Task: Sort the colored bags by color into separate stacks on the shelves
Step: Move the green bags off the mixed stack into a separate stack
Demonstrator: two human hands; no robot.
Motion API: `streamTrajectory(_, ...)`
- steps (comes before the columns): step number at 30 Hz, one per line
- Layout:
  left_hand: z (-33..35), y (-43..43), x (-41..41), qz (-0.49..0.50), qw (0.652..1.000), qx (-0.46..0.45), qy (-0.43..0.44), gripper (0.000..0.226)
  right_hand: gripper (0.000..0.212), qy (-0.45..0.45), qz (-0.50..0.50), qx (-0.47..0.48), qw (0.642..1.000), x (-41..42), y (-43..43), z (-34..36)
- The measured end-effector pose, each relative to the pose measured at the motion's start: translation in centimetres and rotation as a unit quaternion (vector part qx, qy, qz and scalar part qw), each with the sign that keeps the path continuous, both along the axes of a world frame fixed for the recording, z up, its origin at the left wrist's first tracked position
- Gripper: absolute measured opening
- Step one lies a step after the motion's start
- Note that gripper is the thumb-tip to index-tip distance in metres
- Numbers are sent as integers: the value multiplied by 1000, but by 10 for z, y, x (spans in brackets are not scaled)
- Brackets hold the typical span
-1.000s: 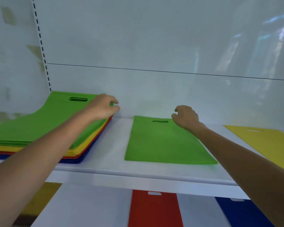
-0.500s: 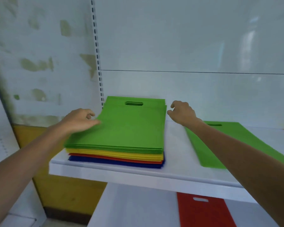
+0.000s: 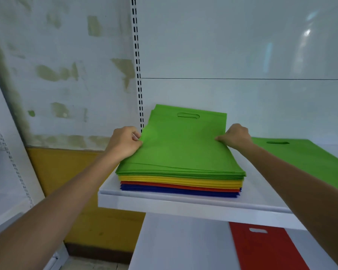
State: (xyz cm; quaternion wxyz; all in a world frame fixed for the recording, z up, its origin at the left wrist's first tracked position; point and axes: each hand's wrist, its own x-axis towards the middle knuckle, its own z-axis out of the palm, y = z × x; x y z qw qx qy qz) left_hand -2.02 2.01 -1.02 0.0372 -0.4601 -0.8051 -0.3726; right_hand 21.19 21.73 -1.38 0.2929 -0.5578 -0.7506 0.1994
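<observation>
The left hand (image 3: pixel 125 142) pinches the left edge of the top green bag (image 3: pixel 181 145), and the right hand (image 3: pixel 235 136) pinches its right edge. That bag lies on the mixed pile (image 3: pixel 180 182) of green, yellow, red and blue bags on the shelf (image 3: pixel 183 203). The step looks like picking up one green bag. Next, just that one should go toward three o'clock, onto the lone green bag (image 3: pixel 304 158).

A mixed stack (image 3: pixel 180 178) sits at the left end of the upper shelf (image 3: pixel 164 203) — green bags on top, then yellow, red, blue. The top green bag (image 3: pixel 183 145) lies flat, handle slot toward the back, its side edges pinched by the left hand (image 3: pixel 123 142) and right hand (image 3: pixel 235 136). A lone green bag (image 3: pixel 304 158) lies flat to its right — a red bag (image 3: pixel 265 248) on the lower shelf (image 3: pixel 180 246).
</observation>
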Motion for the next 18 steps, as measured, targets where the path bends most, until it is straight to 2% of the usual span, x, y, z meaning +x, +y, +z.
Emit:
streamTrajectory(4,1,3,0,-34,999,-24,6,25,34,43,-12,-30,999,6,6,-4)
streamTrajectory(6,4,6,5,-64,997,-29,22,27,25,33,-36,6,999,9,6,-6)
streamTrajectory(8,7,11,15,-82,995,-34,53,19,14,29,-65,62,995,14,5,-6)
streamTrajectory(11,12,19,37,-99,990,-46,86,21,10,89,-65,76,991,29,8,-2)
streamTrajectory(14,17,31,60,-102,991,-32,83,23,20,224,-14,6,974,51,11,7)
streamTrajectory(16,20,40,76,-98,992,-22,83,24,31,210,26,3,977,67,14,13)
streamTrajectory(18,23,50,95,-99,991,-10,85,24,38,159,56,43,985,84,19,18)
